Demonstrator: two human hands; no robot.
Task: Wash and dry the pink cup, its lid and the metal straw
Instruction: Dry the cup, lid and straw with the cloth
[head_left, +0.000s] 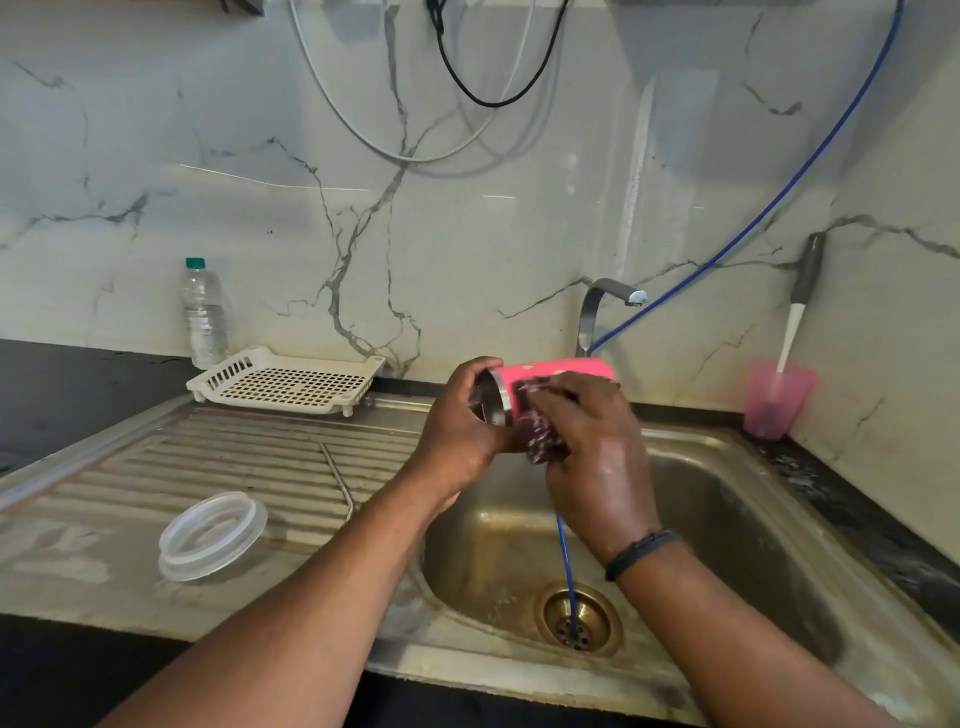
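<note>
The pink cup (550, 375) lies on its side above the sink basin (717, 519), its steel rim pointing left. My left hand (460, 436) grips that rim end. My right hand (597, 457) presses a dark soapy scrub pad (540, 431) against the cup's side. The clear lid (210, 535) rests on the ribbed draining board (208, 467) to the left. The thin metal straw (337, 480) lies on the board's grooves, just right of the lid.
A white perforated rack (291, 382) and a water bottle (204, 314) stand at the back left. The tap (605, 306) rises behind the cup. A blue hose (569, 577) drops into the drain. A translucent pink tumbler (774, 400) holding a brush sits in the right corner.
</note>
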